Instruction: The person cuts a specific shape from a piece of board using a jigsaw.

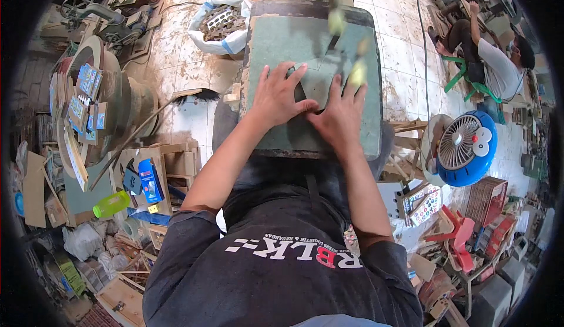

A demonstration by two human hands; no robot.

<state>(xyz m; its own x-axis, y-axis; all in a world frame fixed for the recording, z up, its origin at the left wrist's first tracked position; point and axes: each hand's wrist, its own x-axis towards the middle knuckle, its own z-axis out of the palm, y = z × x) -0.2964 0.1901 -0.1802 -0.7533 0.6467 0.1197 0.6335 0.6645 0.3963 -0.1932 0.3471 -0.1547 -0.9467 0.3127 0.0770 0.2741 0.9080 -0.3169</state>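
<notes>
A green-topped board (358,133) with worn dark edges lies in front of my body. My left hand (279,95) rests on it with fingers spread forward and thumb stretched inward. Beside it, my right hand (341,115) lies on the same board, fingers pointing away and apart. The two thumbs come close together near the middle. Dark patches show on the board around and between the hands. A blurred yellow-green thing (357,73) overlaps the right fingertips in this view, and another yellow-green blurred thing (336,22) appears above it.
A white sack (216,46) of dark metal-looking pieces stands beyond the board's left corner. A round machine (88,104) holding blue packets is at left, a long-handled brush (197,95) nearer. At right are a blue fan (470,148) and a seated person (496,60).
</notes>
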